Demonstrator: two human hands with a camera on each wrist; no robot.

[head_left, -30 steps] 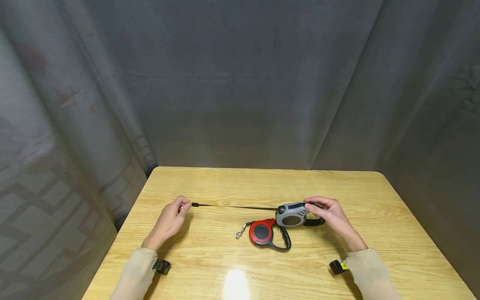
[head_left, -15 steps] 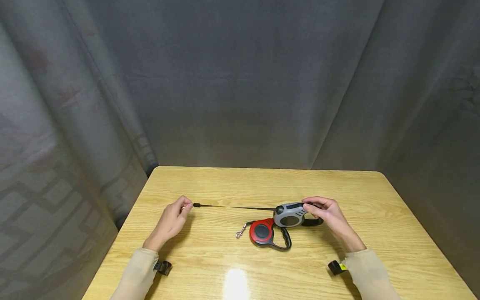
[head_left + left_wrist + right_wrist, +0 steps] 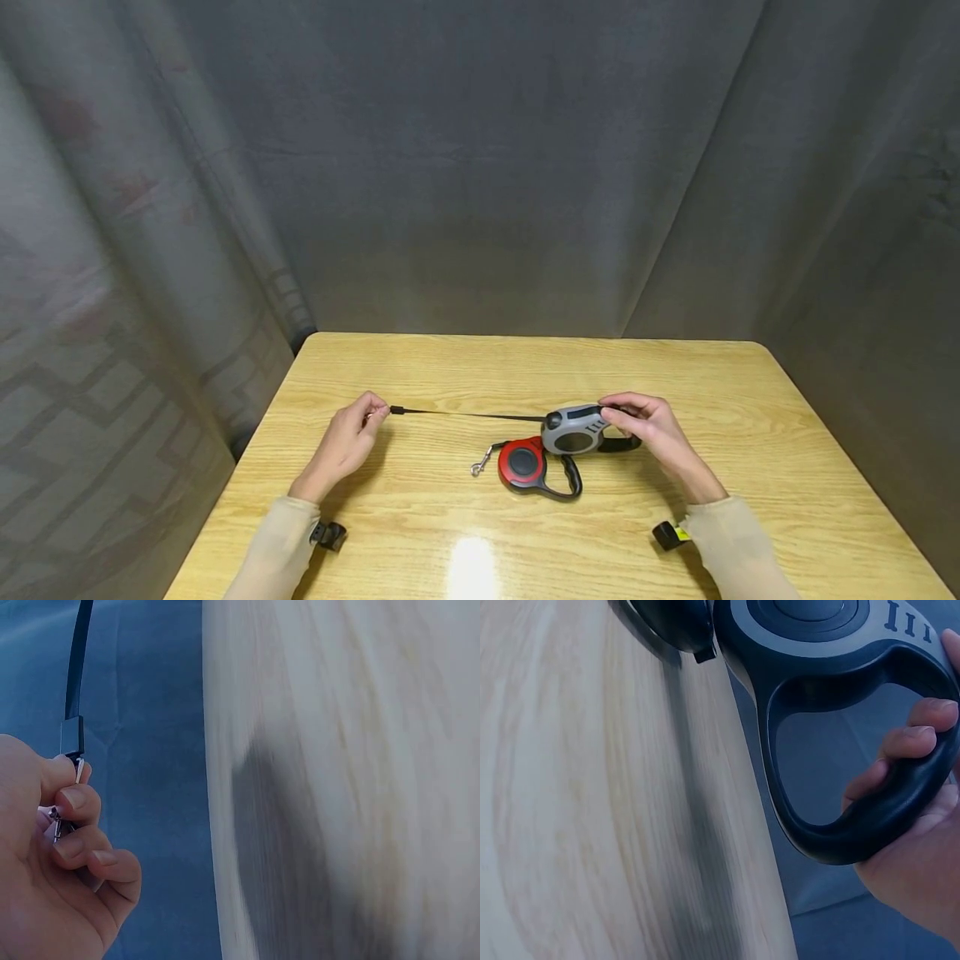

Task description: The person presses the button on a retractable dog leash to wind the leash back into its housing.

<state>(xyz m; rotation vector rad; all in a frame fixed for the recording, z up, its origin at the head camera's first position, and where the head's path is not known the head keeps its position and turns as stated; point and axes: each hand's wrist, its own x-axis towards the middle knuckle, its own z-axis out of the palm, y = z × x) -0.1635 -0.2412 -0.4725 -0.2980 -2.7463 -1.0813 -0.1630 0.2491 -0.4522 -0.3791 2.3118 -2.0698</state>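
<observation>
A grey retractable dog leash [image 3: 574, 442] is in my right hand [image 3: 660, 429], whose fingers curl through its black loop handle [image 3: 832, 844]. From its front the black strap [image 3: 76, 660] runs straight out to the left. My left hand [image 3: 345, 437] pinches the metal clip [image 3: 80, 769] at the strap's far end, most of it hidden by the fingers. A red retractable leash [image 3: 522, 464] lies on the table between the hands, its silver snap hook [image 3: 477, 469] pointing left. In the head view the grey leash's casing overlaps the red one's upper right part.
The wooden table [image 3: 420, 542] has rounded far corners. Dark grey curtains [image 3: 465, 208] hang behind it and at both sides. Each wrist wears a small black camera [image 3: 330, 536].
My right hand has brought the grey leash a little to the left. My left hand has shifted slightly right with the clip, so the strap span is slightly shorter. The red leash stays put.
</observation>
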